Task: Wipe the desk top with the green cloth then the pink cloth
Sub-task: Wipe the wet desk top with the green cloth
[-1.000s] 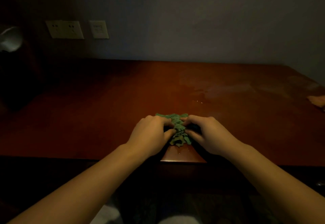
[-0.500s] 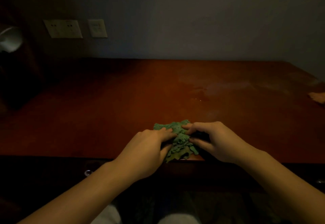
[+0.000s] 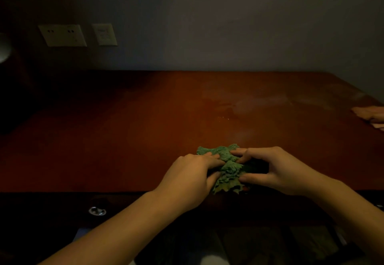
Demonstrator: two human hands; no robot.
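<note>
A bunched green cloth (image 3: 225,166) lies on the reddish-brown desk top (image 3: 128,131), close to its front edge. My left hand (image 3: 187,178) grips the cloth's left side with fingers and thumb curled round it. On the other side my right hand (image 3: 274,170) pinches the cloth between thumb and forefinger. The cloth's lower end hangs slightly over the front edge. A pink cloth (image 3: 371,117) lies at the desk's far right edge, partly cut off by the frame.
The wall behind holds two sockets (image 3: 62,35) and a switch plate (image 3: 105,34). A round metal drawer pull (image 3: 97,211) sits in the dark desk front at lower left. A pale object (image 3: 3,47) shows at the far left.
Both hands and the green cloth have slid back to the desk's front edge and a little right. The grip on the cloth is unchanged.
</note>
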